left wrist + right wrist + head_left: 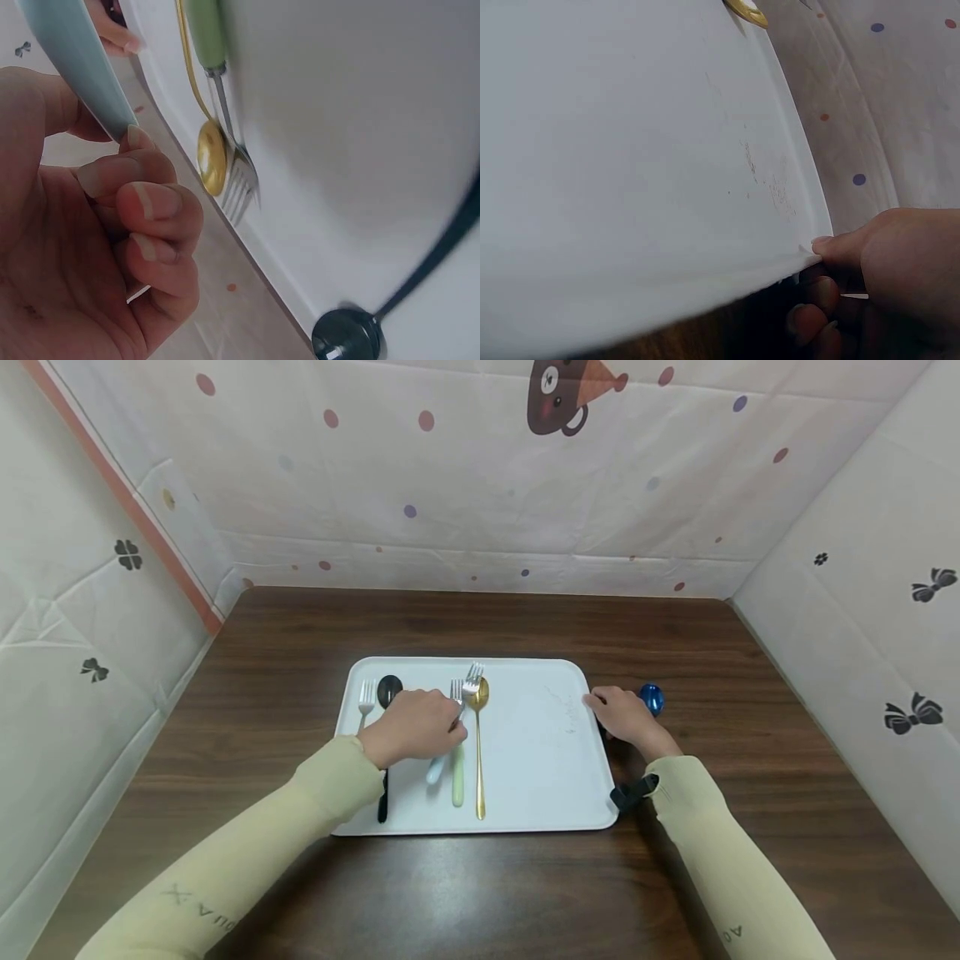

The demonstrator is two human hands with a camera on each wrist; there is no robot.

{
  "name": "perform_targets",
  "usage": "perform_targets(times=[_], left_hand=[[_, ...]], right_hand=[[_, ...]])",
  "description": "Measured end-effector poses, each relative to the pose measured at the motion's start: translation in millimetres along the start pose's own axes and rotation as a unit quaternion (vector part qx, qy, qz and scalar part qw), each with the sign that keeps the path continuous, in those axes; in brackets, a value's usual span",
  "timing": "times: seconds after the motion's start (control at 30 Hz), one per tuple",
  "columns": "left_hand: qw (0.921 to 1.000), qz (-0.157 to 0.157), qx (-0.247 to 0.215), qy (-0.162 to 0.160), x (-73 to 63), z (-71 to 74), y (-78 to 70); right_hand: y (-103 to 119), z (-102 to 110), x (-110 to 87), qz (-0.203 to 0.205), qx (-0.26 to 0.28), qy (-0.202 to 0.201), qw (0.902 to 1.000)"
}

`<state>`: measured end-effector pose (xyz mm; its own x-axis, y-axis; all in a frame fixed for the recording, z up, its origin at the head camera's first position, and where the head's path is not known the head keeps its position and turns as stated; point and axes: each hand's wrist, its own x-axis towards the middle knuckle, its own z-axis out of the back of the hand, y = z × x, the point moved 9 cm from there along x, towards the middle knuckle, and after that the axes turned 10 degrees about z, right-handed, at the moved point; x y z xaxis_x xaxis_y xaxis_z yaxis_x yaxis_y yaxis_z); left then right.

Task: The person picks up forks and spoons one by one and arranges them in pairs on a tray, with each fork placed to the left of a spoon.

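Observation:
My left hand (pixel 420 724) is over the white tray (pixel 540 760), pinching a fork with a light blue handle (pixel 82 64) between thumb and fingertips. Its tines (pixel 474 673) overlap a gold spoon (pixel 480 752) in the head view. Between that spoon and my left hand is a fork with a green handle (pixel 458 777). A black spoon (pixel 389 689) and a silver fork (pixel 367 696) lie on the tray's left part, partly hidden by my left arm. My right hand (pixel 622 717) grips the tray's right edge, thumb on the rim and fingers curled below.
A shiny blue spoon bowl (pixel 652 698) shows on the brown wooden table (pixel 450 893), just beyond my right hand. Patterned white cloth (pixel 480 485) hangs behind the table and along both sides. A black band (pixel 634 791) is on my right wrist.

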<state>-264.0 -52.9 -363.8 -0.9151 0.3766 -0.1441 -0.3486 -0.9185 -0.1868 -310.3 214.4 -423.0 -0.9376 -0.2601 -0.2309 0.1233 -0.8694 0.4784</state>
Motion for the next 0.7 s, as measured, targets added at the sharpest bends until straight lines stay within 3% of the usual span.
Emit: perform_targets(times=[0.7], left_hand=[[0.9998,-0.019,0.004,0.003,10.3,-9.2,-19.4]], right_hand=[[-2,0,2.1,0.0,-0.003,-0.006,1.0]])
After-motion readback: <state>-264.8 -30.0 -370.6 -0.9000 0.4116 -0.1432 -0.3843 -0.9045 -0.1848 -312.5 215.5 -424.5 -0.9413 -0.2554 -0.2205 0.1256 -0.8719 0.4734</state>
